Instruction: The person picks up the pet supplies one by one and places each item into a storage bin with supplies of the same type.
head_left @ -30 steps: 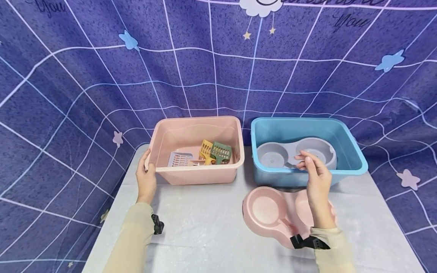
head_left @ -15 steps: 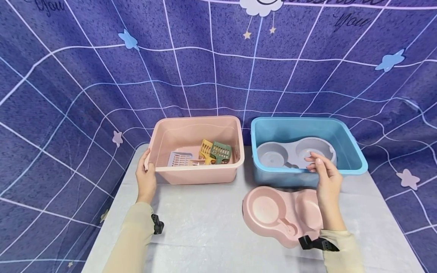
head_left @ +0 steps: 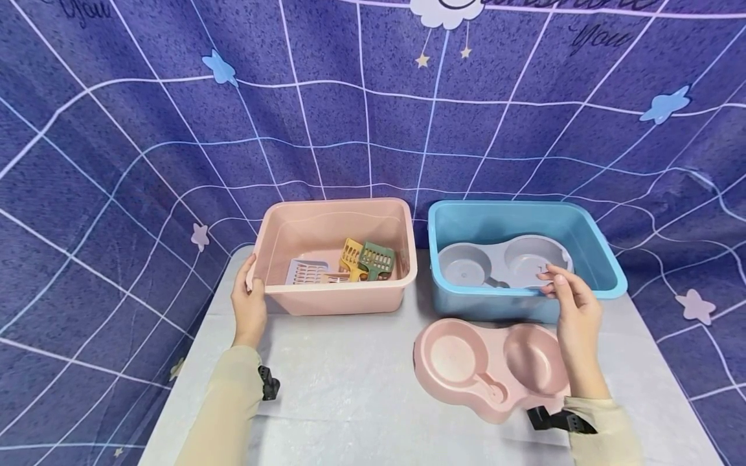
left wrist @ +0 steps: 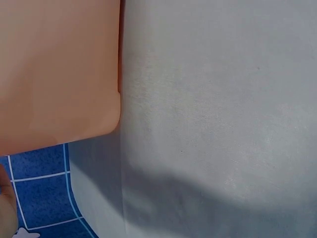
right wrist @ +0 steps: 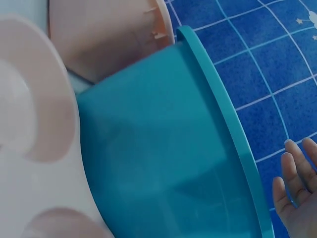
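Two plastic-looking tubs stand side by side on a pale grey covered table point(head_left: 350, 388). At the left front corner of the rectangular pink tub point(head_left: 332, 303), the rim is held between the thumb and fingers of the left hand point(head_left: 249, 307); how firmly cannot be told. Inside are seen slotted scoops point(head_left: 377, 259) in pale grey, yellow and green. Nothing is seen to be held by the right hand point(head_left: 577, 314), its fingers apart and loosely bent, above the front rim of the rectangular blue tub point(head_left: 489, 309). In that tub a grey double bowl point(head_left: 498, 254) is contained; a pink double bowl point(head_left: 498, 362) is set on the table just in front.

As a judgement, the pink tub is best steadied lightly at its corner, without being tipped, while the right hand is lifted over the blue rim before being swung sideways.

The pink bowl's right end is closely bordered by the right forearm. Only a narrow gap is left between the tubs, and a purple-blue grid-patterned curtain point(head_left: 373, 116) is hung close behind; the broadest room is offered in front of the pink tub.
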`<state>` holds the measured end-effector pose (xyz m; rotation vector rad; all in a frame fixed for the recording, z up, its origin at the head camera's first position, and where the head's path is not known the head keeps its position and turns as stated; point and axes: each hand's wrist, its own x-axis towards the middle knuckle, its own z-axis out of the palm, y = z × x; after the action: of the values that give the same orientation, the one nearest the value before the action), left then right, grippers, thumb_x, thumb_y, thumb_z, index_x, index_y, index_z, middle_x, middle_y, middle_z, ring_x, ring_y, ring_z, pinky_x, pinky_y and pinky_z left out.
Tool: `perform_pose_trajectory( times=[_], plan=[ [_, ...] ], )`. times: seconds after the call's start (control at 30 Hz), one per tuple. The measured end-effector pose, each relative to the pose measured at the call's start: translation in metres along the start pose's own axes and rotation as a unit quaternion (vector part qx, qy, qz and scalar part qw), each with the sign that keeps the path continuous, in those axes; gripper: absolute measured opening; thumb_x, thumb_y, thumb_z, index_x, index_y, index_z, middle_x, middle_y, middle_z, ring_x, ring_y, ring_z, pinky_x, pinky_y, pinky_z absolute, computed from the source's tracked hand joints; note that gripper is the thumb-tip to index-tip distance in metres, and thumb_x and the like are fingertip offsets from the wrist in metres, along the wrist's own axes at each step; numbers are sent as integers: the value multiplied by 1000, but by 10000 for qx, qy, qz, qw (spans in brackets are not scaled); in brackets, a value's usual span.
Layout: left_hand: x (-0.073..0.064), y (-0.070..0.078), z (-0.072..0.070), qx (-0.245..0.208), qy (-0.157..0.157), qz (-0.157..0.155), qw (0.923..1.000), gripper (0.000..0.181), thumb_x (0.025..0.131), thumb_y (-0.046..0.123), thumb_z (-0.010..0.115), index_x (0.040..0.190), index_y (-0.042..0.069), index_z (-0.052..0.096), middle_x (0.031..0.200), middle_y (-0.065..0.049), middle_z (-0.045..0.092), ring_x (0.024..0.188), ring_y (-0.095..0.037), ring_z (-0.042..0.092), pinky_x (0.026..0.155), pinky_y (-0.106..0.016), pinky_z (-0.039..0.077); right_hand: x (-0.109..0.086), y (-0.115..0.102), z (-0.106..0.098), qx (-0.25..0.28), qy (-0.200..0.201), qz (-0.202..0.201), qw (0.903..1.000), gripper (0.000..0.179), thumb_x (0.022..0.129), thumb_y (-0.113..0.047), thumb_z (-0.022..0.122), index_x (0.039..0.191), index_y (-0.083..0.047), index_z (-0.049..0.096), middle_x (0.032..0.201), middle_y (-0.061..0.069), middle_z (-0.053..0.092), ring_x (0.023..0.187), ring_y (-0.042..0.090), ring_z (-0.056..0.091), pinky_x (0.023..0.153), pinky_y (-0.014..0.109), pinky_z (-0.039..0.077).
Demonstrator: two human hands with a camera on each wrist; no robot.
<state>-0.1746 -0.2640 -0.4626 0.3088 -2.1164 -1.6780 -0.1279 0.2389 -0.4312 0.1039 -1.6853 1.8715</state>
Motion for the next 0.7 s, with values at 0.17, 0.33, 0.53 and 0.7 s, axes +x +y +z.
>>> perform_pose_trajectory(
  times=[0.17,0.33,0.53,0.7],
  plan=[
    [-1,1,-1,13,-34,35,10000,48,93,6,36,140,13,41,147,-5,33,133,-23,32,108,-39,29,2,-3,-9,-107,105,-59,9999,24,93,-1,51,110,15,59,87,5,70,71,13,61,68,17,48],
    [-1,1,-1,3,-32,51,10000,48,93,5,36,140,13,41,147,-5,33,133,-23,32,108,-39,29,5,-4,-19,-65,246,-97,9996,24,92,-1,53,108,16,59,87,5,70,74,13,62,68,17,47],
    [-1,0,0,-36,-23,45,10000,48,93,5,36,140,13,41,147,-6,33,133,-23,33,108,-38,29,8,-2,-32,-204,464,-85,9987,24,92,0,54,108,16,59,86,4,70,78,13,62,68,17,47],
    [0,-1,0,-44,-1,71,10000,48,93,5,36,140,14,41,147,-5,34,132,-23,34,108,-38,29,14,-3,-43,-286,646,-72,9975,24,90,-1,56,106,16,60,86,4,70,80,13,63,68,17,47]
  ],
)
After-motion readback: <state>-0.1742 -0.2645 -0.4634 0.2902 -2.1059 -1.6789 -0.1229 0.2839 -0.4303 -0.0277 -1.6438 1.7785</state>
